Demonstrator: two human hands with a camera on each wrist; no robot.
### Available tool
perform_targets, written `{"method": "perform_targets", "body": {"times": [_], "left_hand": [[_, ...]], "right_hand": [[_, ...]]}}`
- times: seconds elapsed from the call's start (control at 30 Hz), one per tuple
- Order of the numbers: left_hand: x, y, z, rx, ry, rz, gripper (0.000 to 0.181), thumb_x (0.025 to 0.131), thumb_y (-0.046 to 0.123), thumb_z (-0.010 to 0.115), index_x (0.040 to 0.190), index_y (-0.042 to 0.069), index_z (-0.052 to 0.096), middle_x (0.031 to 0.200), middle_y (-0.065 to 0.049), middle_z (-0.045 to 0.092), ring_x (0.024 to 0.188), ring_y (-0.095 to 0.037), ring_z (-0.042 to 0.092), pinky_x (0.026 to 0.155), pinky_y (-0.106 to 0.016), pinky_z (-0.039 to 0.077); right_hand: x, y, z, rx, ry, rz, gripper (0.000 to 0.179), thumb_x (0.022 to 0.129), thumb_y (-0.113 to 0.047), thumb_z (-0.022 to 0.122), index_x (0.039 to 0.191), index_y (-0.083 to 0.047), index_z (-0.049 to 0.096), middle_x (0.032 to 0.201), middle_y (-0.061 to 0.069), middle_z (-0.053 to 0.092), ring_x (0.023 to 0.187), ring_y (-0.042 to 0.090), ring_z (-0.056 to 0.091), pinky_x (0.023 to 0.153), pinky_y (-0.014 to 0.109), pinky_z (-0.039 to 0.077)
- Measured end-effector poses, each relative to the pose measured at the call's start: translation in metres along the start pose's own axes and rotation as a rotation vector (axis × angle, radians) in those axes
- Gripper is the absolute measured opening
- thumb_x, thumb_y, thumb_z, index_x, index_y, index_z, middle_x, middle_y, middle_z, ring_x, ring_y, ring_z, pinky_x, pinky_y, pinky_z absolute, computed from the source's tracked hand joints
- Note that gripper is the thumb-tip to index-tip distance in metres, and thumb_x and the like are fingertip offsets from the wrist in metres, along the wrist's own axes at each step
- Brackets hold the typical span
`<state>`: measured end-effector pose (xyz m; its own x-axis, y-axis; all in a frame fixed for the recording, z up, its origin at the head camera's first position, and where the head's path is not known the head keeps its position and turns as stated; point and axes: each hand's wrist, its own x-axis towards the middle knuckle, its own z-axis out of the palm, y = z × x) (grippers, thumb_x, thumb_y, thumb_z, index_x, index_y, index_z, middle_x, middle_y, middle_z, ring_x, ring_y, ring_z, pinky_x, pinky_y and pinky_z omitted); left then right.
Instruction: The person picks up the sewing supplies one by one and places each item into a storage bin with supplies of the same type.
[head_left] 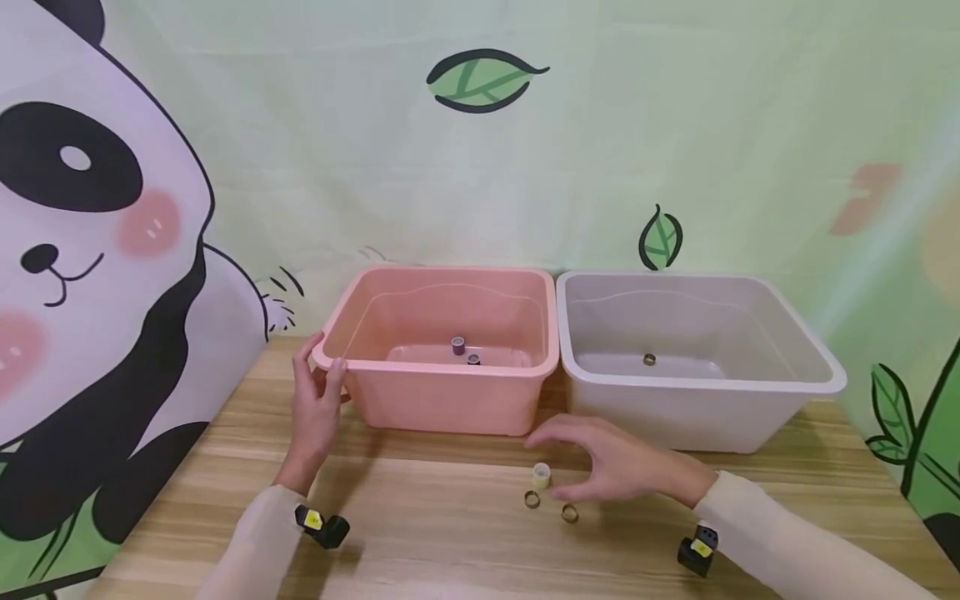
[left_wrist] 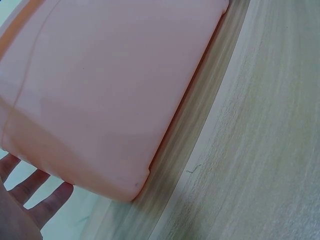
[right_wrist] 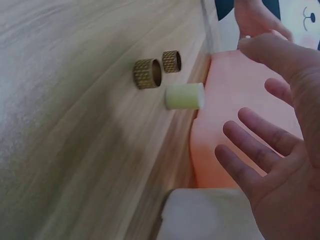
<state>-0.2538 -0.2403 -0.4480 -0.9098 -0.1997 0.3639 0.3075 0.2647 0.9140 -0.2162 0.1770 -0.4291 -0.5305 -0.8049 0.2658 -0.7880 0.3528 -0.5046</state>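
My left hand (head_left: 318, 410) holds the front left corner of the pink basin (head_left: 450, 400), thumb at the front and fingers along the left side. In the left wrist view its fingers (left_wrist: 54, 200) touch the outer wall. Fingers spread, my right hand (head_left: 611, 458) hovers above the table, holding nothing. Close to it stands a small pale yellow cylinder (right_wrist: 182, 96). Beside that lie two brass-coloured rings with knurled outsides, the nearer ring (right_wrist: 146, 74) and the other ring (right_wrist: 171, 61). Two small purplish-grey cylinders (head_left: 458, 345) are inside the pink basin.
A light grey basin (head_left: 697, 417) stands against the pink one on the right, with one brass-coloured ring (head_left: 649, 360) on its floor. Both are on a wood-grain table (head_left: 420, 517). A printed panda curtain (head_left: 360, 167) hangs close behind.
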Motion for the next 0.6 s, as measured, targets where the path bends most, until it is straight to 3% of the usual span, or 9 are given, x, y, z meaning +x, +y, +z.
{"method": "perform_targets", "body": {"times": [0.2,0.6], "left_hand": [[0.000,0.002,0.000,-0.012,-0.004,0.013,0.056,0.109,0.036,0.049,0.159,0.034,0.024,0.159,-0.005,0.042,0.129,-0.027,0.054,0.081,-0.024,0.058],[0.000,0.001,0.001,-0.029,0.003,0.019,0.055,0.109,0.033,0.050,0.159,0.033,0.025,0.158,-0.006,0.043,0.129,-0.027,0.055,0.080,-0.025,0.058]], "right_hand": [[0.002,0.009,0.008,0.000,-0.010,0.030,0.052,0.083,-0.017,0.086,0.130,-0.018,0.065,0.129,-0.007,0.065,0.116,0.018,0.064,0.102,0.037,0.051],[0.007,0.022,0.020,-0.012,-0.075,0.086,0.040,0.083,-0.013,0.083,0.120,-0.013,0.067,0.118,-0.002,0.070,0.109,0.020,0.067,0.099,0.036,0.052]]}}
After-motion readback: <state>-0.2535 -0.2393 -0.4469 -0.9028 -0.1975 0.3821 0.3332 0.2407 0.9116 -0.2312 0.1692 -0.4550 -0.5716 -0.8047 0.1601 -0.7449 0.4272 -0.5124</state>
